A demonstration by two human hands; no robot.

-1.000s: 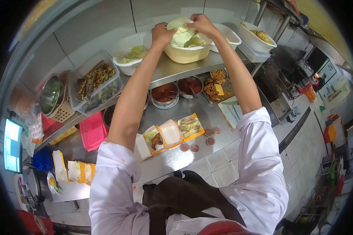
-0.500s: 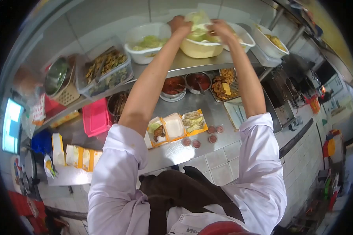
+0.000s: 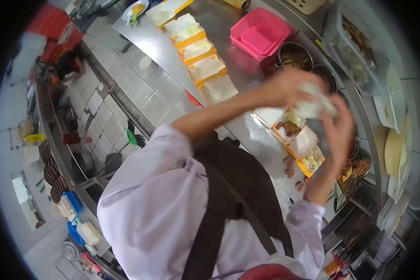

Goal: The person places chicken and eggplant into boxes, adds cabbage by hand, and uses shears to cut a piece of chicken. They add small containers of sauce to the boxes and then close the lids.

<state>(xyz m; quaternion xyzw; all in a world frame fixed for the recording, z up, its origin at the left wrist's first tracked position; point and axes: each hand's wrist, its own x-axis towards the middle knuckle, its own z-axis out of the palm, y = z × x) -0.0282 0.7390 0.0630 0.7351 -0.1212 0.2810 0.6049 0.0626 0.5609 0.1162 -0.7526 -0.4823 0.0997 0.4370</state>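
Note:
Both hands are raised over the steel counter with a pale, whitish bundle (image 3: 316,100) between them. Motion blurs it; it looks like a thin plastic bag, and its contents cannot be made out. My left hand (image 3: 289,88) is closed on its left side, and my right hand (image 3: 339,126) grips the other side with bent fingers. Below them stand open paper food boxes (image 3: 304,142) with orange edges. One holds a brown piece of fried meat (image 3: 288,128) and some greens, and another holds pale leafy slices (image 3: 313,160). Small red sauce cups (image 3: 290,173) stand beside these boxes.
More open boxes (image 3: 205,67) line the counter (image 3: 247,109) at upper left. Pink plastic tubs (image 3: 260,33) and metal pots (image 3: 296,57) stand behind. A shelf with a clear bin (image 3: 340,56) and a yellow tub (image 3: 394,144) runs along the right. Another person (image 3: 69,65) is far left.
My view has swung left and turned. Both hands have left the yellow tub on the shelf and come down over the counter with the pale bundle between them.

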